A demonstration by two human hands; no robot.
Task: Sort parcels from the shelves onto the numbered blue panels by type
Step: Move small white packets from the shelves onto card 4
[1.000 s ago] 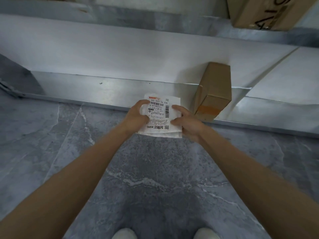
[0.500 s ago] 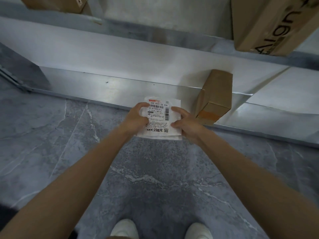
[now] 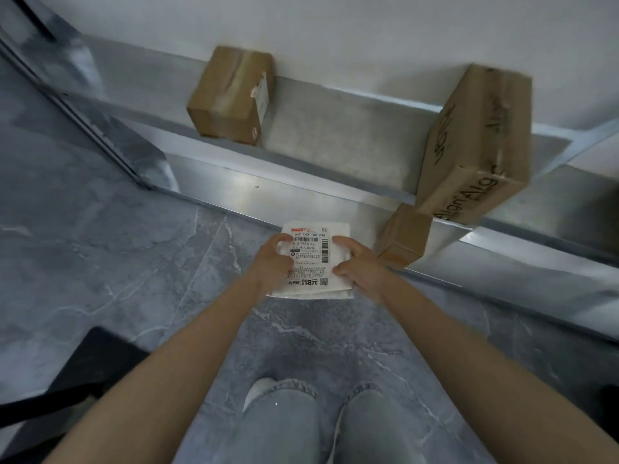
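Grey marbled floor tiles (image 3: 100, 262) run up to a low metal shelf unit (image 3: 335, 135) set against a pale wall that fills the top of the view. At 8 o'clock, by the left edge, lies a flat black object (image 3: 87, 366); what it is cannot be told. At 11 o'clock a taped cardboard box (image 3: 229, 95) sits on the shelf, a torn white label on its right side.

Just below the middle of the view the left hand (image 3: 273, 262) grips the left edge of a white soft parcel (image 3: 315, 259), its fingers (image 3: 279, 241) curled over the top corner and the thumb pressed on the printed face. The parcel is held flat above the floor, in front of the shelf's bottom rail, its shipping label with barcodes and a QR code facing up. The right hand (image 3: 360, 266) grips the right edge, fingers (image 3: 343, 242) hooked over the top and the thumb pinching lower down.

At 6 o'clock are two legs in light jeans (image 3: 284, 426) and the toe of a white shoe (image 3: 258, 390).

At 3 o'clock from the parcel, just beside the right hand, a small brown box (image 3: 403, 234) stands tilted on the lowest shelf. Above it, at 2 o'clock, a large carton printed "Align" (image 3: 475, 142) overhangs its shelf edge.
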